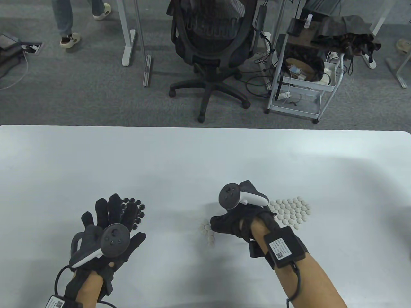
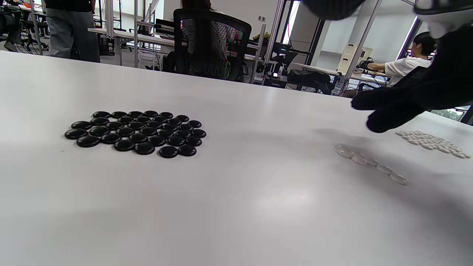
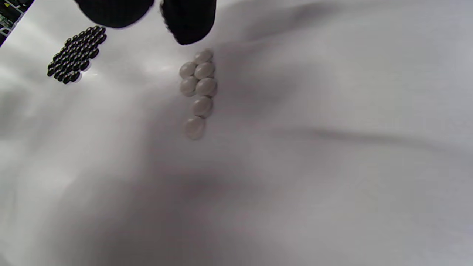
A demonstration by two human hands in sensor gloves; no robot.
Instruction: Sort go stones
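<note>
Beyond the far edge of the white surface (image 1: 205,154) lies grey carpet (image 1: 80,89). A black mesh office chair (image 1: 208,48) on castors stands there, facing the surface. To its right is a white wire cart (image 1: 305,80) loaded with boxes and cables, dark cloth heaped on top. White desk legs (image 1: 128,35) stand to the left of the chair. A person's legs in jeans and pale shoes (image 1: 69,40) show at the top left. In the left wrist view, a seated person in a white shirt (image 2: 404,66) works at a distant desk.
</note>
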